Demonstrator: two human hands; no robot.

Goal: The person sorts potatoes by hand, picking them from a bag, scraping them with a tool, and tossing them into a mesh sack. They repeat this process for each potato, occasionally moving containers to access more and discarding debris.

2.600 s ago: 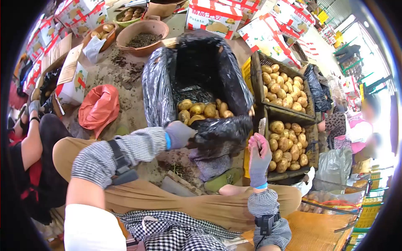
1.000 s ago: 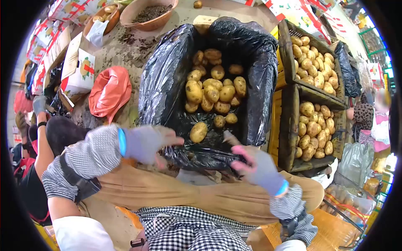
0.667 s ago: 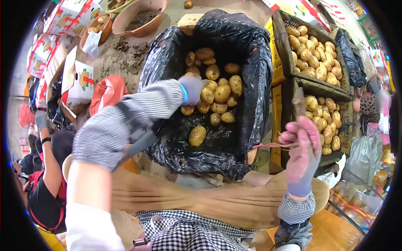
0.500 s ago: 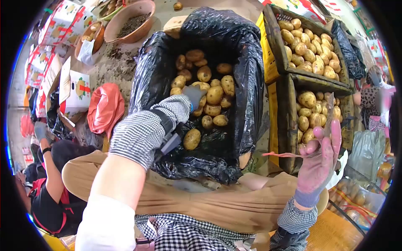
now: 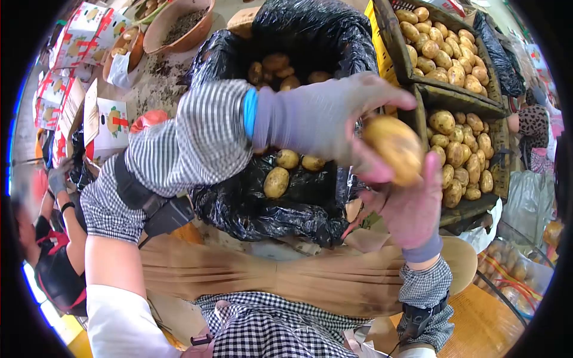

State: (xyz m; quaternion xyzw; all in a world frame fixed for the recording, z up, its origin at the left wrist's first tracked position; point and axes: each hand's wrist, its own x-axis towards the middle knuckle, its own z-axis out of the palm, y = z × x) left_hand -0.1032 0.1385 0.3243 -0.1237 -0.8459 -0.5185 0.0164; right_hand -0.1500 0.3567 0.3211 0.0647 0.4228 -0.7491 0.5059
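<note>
A large potato [image 5: 394, 149] sits between my two gloved hands, to the right of a bin lined with black plastic [image 5: 224, 209]. My left hand [image 5: 340, 116], its arm stretched across the bin, has its fingers and thumb curved around the potato's left side. Below and against the potato is my right hand [image 5: 403, 209], palm up, with a reddish strip near its fingers. Some blur covers the fingers. Inside the bin, loose potatoes [image 5: 276, 182] show below my left forearm and others [image 5: 276, 61] above it.
Two wooden-framed crates of potatoes stand at the right, one farther back [image 5: 498, 101], one nearer [image 5: 504, 173]. Clay bowls [image 5: 200, 36] and printed cartons [image 5: 113, 122] are at the left. A co-worker's arm [image 5: 74, 227] shows at the far left.
My left hand has come up out of the bin and moved right with a potato. My right hand has shifted left and up to meet it. The view has moved slightly.
</note>
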